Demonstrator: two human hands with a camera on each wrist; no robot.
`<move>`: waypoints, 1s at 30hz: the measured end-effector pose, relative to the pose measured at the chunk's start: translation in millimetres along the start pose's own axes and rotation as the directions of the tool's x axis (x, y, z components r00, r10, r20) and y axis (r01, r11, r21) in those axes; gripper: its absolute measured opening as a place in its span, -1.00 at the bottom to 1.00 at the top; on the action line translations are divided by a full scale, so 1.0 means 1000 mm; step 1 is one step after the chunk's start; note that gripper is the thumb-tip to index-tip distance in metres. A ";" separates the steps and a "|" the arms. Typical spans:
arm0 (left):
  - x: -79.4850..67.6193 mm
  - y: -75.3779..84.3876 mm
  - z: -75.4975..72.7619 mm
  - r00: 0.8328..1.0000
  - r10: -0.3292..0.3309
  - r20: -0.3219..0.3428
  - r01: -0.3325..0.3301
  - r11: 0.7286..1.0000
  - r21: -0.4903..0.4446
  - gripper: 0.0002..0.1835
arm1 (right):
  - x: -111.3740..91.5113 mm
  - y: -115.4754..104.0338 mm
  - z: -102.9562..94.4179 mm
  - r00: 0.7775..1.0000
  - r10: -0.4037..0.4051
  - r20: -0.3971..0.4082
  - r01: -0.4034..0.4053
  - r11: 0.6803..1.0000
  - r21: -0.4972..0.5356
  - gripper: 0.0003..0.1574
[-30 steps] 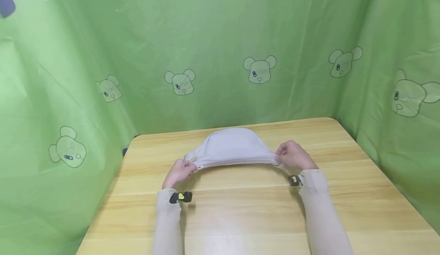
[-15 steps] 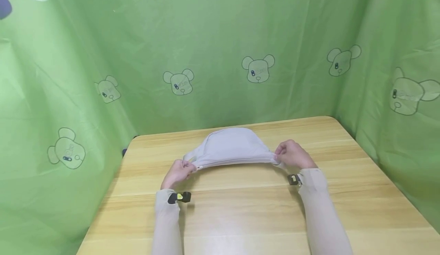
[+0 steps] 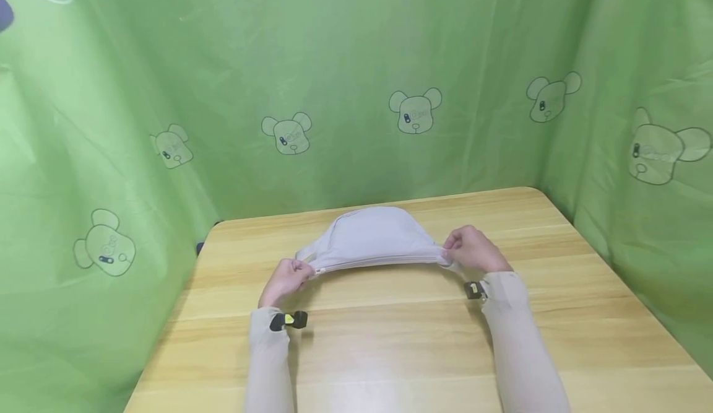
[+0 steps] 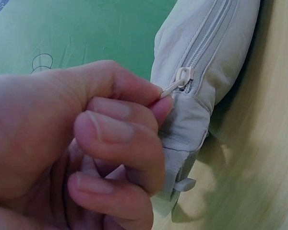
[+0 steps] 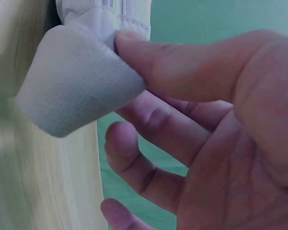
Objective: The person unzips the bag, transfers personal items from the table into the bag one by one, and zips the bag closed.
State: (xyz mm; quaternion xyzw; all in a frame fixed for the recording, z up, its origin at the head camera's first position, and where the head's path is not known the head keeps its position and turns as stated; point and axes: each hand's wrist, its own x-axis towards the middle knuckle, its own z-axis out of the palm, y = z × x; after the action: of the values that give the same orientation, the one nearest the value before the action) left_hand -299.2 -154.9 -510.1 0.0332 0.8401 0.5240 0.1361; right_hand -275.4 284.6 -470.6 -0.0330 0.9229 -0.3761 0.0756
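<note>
1. We pinch the zipper pull [image 4: 170,87] of the grey waist bag [image 3: 374,237] between left hand [image 3: 286,277] thumb and forefinger, at the bag's left end.
2. Our right hand [image 3: 473,249] pinches the webbing tab [image 5: 74,88] between thumb and forefinger, the other fingers loose.
3. Judged risk: the thin pull slips from our fingertips, or the tab slides free and the bag bunches, jamming the slider.

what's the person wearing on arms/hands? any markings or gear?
Both arms wear snug, pale beige sleeves down to the wrists. The left hand and right hand are bare, no gloves. Each wrist carries a small black device: the left one has a yellow patch, the right one a pale mark.
</note>
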 end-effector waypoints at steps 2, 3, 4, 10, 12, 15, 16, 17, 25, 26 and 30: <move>0.000 0.000 -0.001 1.000 0.005 0.000 -0.005 1.000 -0.004 -0.81 | 0.001 -0.001 0.000 1.000 -0.003 0.001 0.003 1.000 0.000 -0.78; 0.000 0.000 -0.001 1.000 0.010 0.001 -0.010 1.000 -0.001 -0.80 | 0.001 -0.001 0.000 1.000 -0.003 -0.001 0.003 1.000 -0.001 -0.79; 0.000 0.001 -0.002 1.000 0.015 0.003 -0.015 1.000 0.000 -0.79 | 0.002 -0.001 -0.001 1.000 0.002 -0.003 -0.002 1.000 0.000 -0.79; 0.000 -0.001 -0.004 0.999 0.026 0.046 -0.027 0.999 0.040 -0.74 | 0.001 -0.001 0.000 1.000 0.022 0.021 -0.022 1.000 0.004 -0.80; 0.001 -0.003 -0.005 0.998 0.026 0.065 -0.029 0.998 0.048 -0.74 | 0.000 0.000 0.001 0.999 0.028 0.031 -0.028 1.000 0.000 -0.80; 0.002 -0.006 -0.006 0.995 0.030 0.090 -0.034 0.998 0.048 -0.75 | -0.002 0.001 0.002 0.999 0.035 0.037 -0.035 0.999 -0.008 -0.79; 0.002 -0.007 -0.006 0.995 0.029 0.096 -0.033 0.998 0.045 -0.76 | -0.003 0.001 0.002 0.998 0.038 0.041 -0.038 0.999 -0.006 -0.79; 0.002 -0.008 -0.006 0.994 0.028 0.103 -0.033 0.998 0.044 -0.75 | -0.004 0.000 0.003 0.998 0.041 0.044 -0.041 0.999 -0.007 -0.78; -0.001 -0.006 -0.006 0.993 0.012 0.120 -0.022 0.997 0.077 -0.75 | -0.011 -0.003 0.002 0.995 0.045 0.088 -0.045 0.999 0.002 -0.77; -0.002 -0.005 -0.006 0.993 0.014 0.120 -0.025 0.996 0.090 -0.74 | -0.011 -0.002 0.001 0.995 0.045 0.091 -0.045 0.999 -0.002 -0.76; -0.007 0.005 -0.006 0.992 0.002 0.125 -0.022 0.987 0.161 -0.72 | -0.012 0.000 -0.004 0.997 0.034 0.075 -0.033 0.999 -0.021 -0.74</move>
State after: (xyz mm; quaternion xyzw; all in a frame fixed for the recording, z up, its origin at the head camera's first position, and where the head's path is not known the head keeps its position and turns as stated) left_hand -294.7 -159.6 -502.0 0.0816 0.8696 0.4518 0.1818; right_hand -264.2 289.0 -466.0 -0.0324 0.9236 -0.3640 0.1160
